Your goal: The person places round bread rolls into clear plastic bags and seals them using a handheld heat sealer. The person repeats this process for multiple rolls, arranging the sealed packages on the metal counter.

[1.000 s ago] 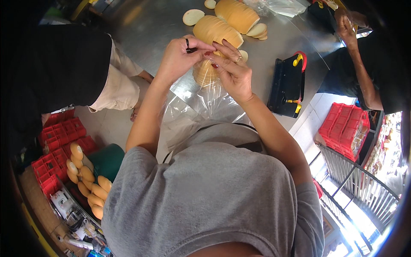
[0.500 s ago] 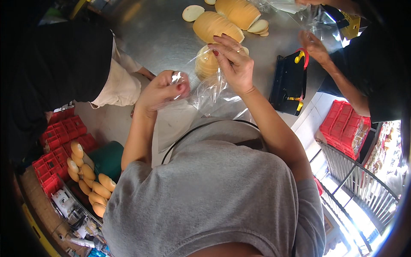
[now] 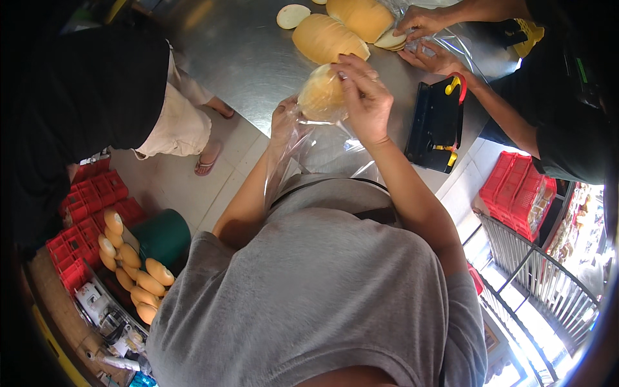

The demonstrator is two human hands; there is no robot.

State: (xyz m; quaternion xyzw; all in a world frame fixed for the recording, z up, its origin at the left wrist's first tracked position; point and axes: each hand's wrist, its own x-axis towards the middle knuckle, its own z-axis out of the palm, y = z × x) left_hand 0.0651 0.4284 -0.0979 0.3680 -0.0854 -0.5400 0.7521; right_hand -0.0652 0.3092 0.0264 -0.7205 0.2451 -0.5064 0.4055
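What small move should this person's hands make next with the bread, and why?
Perhaps the left hand should gather the loose clear plastic while the right hand steadies the bread: both hands are at the bread, and slack film spreads from its near side toward the grey shirt.

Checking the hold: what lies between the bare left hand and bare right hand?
In the head view, rounded golden bread covered by clear, crinkled plastic.

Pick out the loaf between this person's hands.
The loaf nearest the grey shirt, left hand and right hand at its sides, clear plastic about it; the other two loaves lie beyond on the table.
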